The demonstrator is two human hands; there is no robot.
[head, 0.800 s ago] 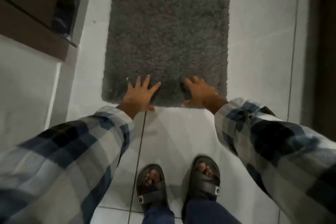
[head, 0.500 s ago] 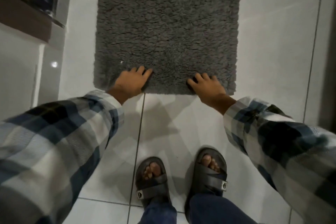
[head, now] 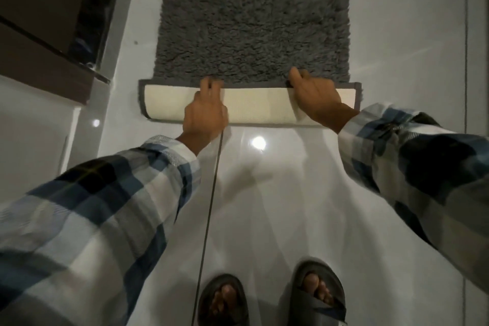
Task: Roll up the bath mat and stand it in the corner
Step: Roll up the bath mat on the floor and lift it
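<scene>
One grey bath mat [head: 254,21] lies on the white tiled floor [head: 264,193], its near edge turned over, cream backing up. Two hands grip that fold: left hand [head: 205,111], right hand [head: 316,98], fingers curled over it. Two sandals [head: 316,296] stand well behind the mat.

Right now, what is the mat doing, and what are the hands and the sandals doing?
bath mat: mostly flat on the floor, near edge turned over, pale underside up.
left hand: gripping the turned-over edge, fingers curled.
right hand: gripping the same edge, fingers curled.
sandals: on the feet, flat on the tiles.
floor: shiny, reflecting a light.
</scene>
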